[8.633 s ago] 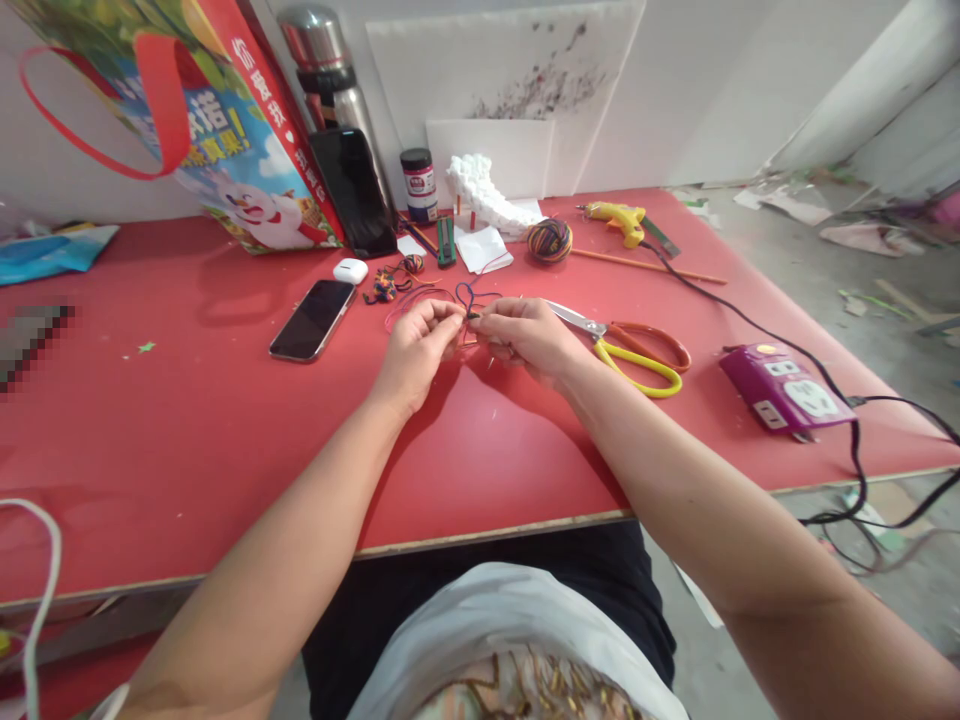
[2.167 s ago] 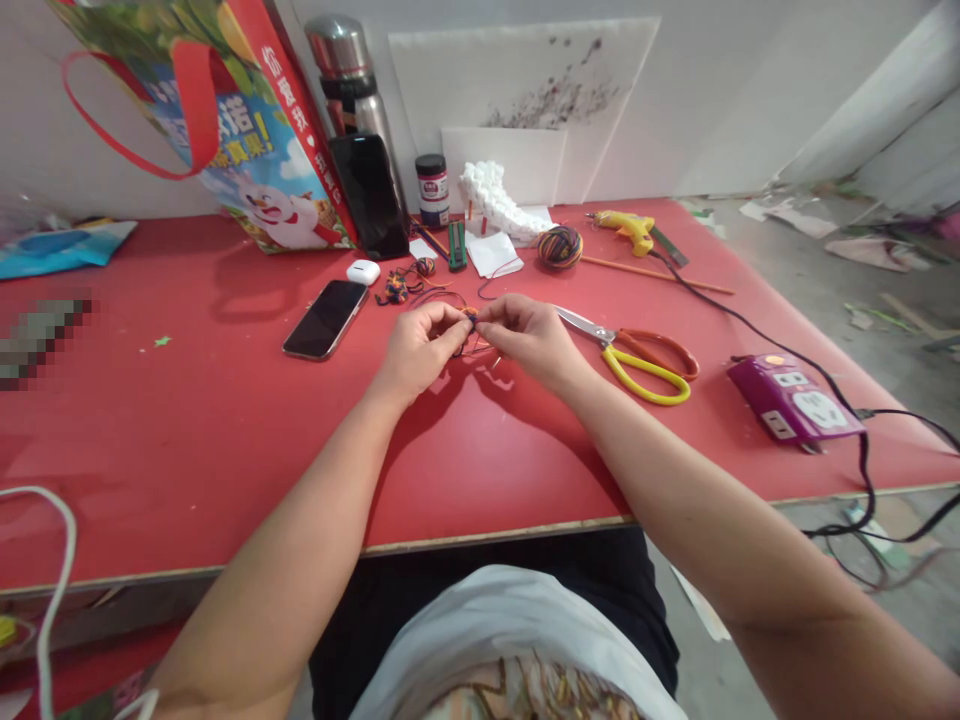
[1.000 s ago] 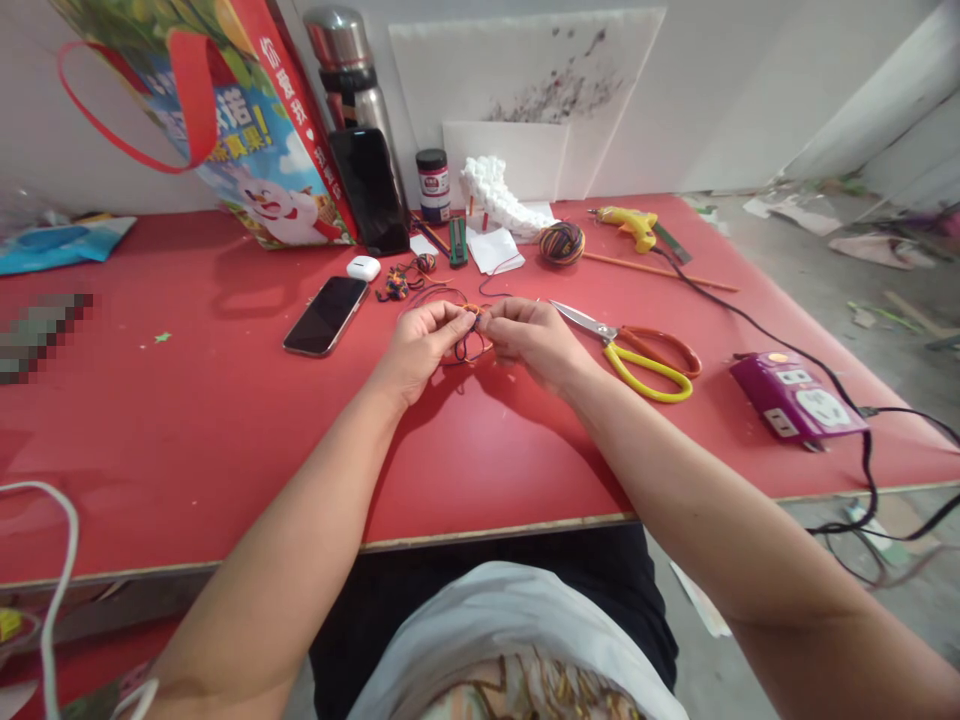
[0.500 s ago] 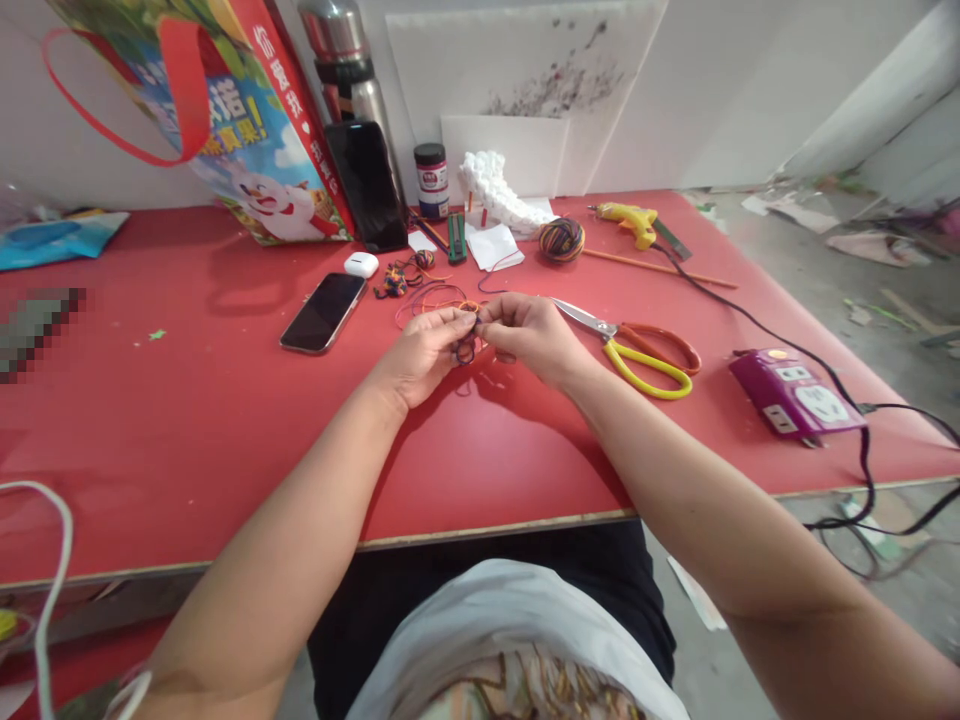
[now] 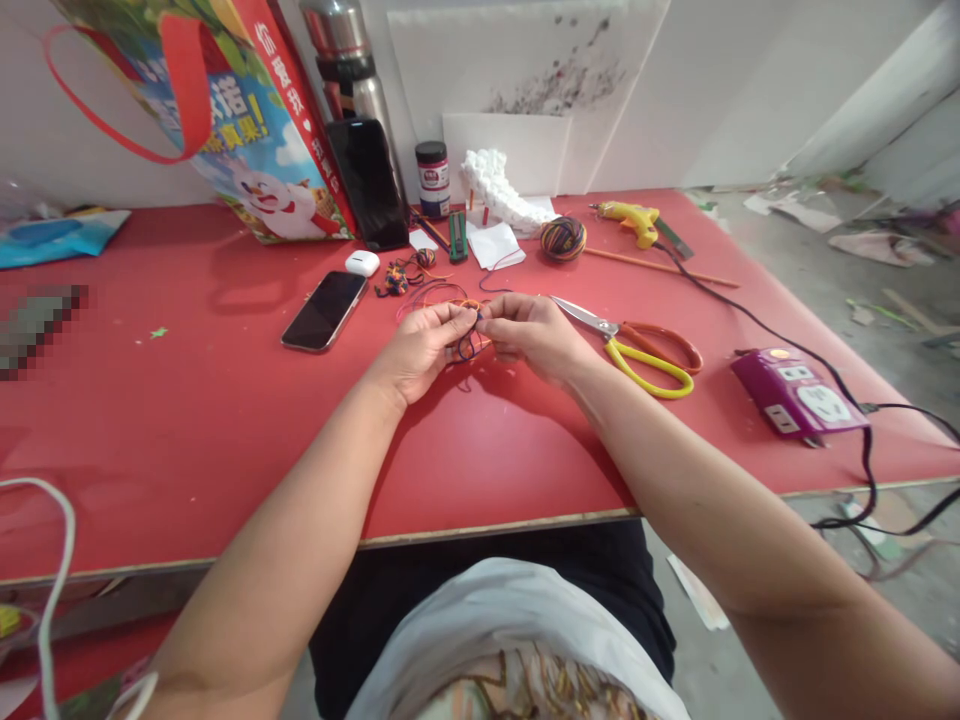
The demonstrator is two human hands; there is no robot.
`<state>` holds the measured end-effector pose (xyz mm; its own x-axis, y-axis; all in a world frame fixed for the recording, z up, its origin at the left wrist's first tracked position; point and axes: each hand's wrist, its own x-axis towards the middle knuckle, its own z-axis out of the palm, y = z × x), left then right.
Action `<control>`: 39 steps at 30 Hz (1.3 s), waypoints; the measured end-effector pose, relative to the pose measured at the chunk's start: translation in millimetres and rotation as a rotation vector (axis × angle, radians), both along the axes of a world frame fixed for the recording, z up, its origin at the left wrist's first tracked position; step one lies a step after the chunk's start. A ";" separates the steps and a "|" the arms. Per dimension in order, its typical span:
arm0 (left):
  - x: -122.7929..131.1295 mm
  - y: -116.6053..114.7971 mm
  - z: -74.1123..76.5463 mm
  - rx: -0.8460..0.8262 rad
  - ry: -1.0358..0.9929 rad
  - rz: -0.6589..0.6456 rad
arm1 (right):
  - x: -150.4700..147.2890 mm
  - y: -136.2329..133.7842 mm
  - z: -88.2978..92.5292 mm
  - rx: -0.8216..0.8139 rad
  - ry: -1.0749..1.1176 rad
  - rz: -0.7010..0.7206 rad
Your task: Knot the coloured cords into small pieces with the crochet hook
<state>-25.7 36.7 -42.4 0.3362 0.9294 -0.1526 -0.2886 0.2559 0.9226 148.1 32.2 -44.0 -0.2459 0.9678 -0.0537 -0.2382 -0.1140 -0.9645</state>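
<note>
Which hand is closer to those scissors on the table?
Right. The right hand is just left of the scissors; the left hand is farther left.

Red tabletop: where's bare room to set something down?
Widest patch: the red tabletop's left side, in front of the flat-lying black smartphone, up to the left forearm, bar specks. Another: between the forearms, from the left hand and right hand to the front edge. Crowded: behind the hands, with thin coloured cords, folded white paper and a multicoloured yarn ball.
</note>
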 end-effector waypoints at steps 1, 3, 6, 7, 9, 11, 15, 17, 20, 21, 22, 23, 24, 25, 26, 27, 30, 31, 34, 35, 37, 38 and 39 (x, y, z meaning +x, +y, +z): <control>0.0 0.2 -0.3 0.001 0.002 -0.003 | 1.1 -0.1 0.4 -0.014 0.009 0.011; -0.5 0.7 -1.0 0.000 0.006 -0.017 | 3.4 -0.2 1.2 -0.041 0.040 0.031; -2.0 1.1 -1.6 0.005 0.008 -0.032 | 5.4 -0.6 2.7 -0.056 0.083 0.049; -2.4 1.1 -1.7 0.008 0.009 -0.033 | 5.3 -0.8 3.2 -0.059 0.088 0.054; -2.8 0.9 -1.8 0.012 0.013 -0.033 | 4.2 -1.2 4.0 -0.065 0.088 0.055; -1.9 0.4 -1.9 0.010 0.023 -0.030 | 2.4 -1.3 3.7 -0.067 0.077 0.052; 3.7 -1.2 -2.4 -0.002 0.006 0.013 | -0.3 -0.1 -0.3 -0.078 0.077 0.082; 6.2 -1.5 -2.4 -0.003 -0.018 0.037 | -0.7 0.6 -2.2 -0.087 0.099 0.094; 5.9 -0.6 -1.8 0.002 -0.025 0.027 | -0.2 0.8 -2.3 -0.086 0.119 0.082; 4.8 0.0 -1.5 0.003 -0.023 0.015 | 0.2 0.6 -1.7 -0.083 0.120 0.074; 3.3 0.7 -1.3 0.006 -0.024 0.007 | 0.7 0.4 -0.9 -0.080 0.118 0.067; 1.8 1.4 -1.2 0.010 -0.027 0.005 | 1.2 0.2 0.0 -0.076 0.112 0.060; 0.5 2.0 -1.3 0.017 -0.030 0.006 | 1.7 0.0 0.8 -0.072 0.106 0.055; -0.6 2.4 -1.6 0.024 -0.030 0.004 | 2.1 -0.2 1.4 -0.067 0.098 0.051; -1.3 2.7 -2.1 0.032 -0.028 -0.002 | 2.4 -0.4 1.8 -0.061 0.092 0.048; -1.7 2.9 -2.8 0.040 -0.022 -0.012 | 2.6 -0.5 2.1 -0.057 0.088 0.046; -1.3 2.4 -4.6 0.046 -0.001 -0.037 | 2.4 -0.4 1.7 -0.040 0.073 0.050; -0.9 2.1 -4.9 0.042 0.003 -0.039 | 2.2 -0.3 1.4 -0.033 0.061 0.048; 0.1 1.7 -4.6 0.025 0.016 -0.023 | 2.2 0.6 0.3 0.023 -0.036 0.015; 0.4 1.7 -4.1 0.027 0.017 -0.011 | 2.5 1.0 -0.1 0.059 -0.098 -0.003; 1.2 1.8 -2.6 0.030 0.015 0.017 | 3.3 1.7 -0.5 0.145 -0.255 -0.018; 1.6 1.9 -1.7 0.027 0.014 0.031 | 3.8 2.0 -0.7 0.186 -0.332 -0.010; 2.1 1.8 -0.7 0.021 0.014 0.042 | 4.1 2.1 -0.8 0.219 -0.394 0.006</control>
<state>-23.6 38.5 -43.1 0.2945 0.9458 -0.1371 -0.2856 0.2240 0.9318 152.2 34.2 -44.8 -0.2535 0.9654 0.0616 0.1525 0.1028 -0.9829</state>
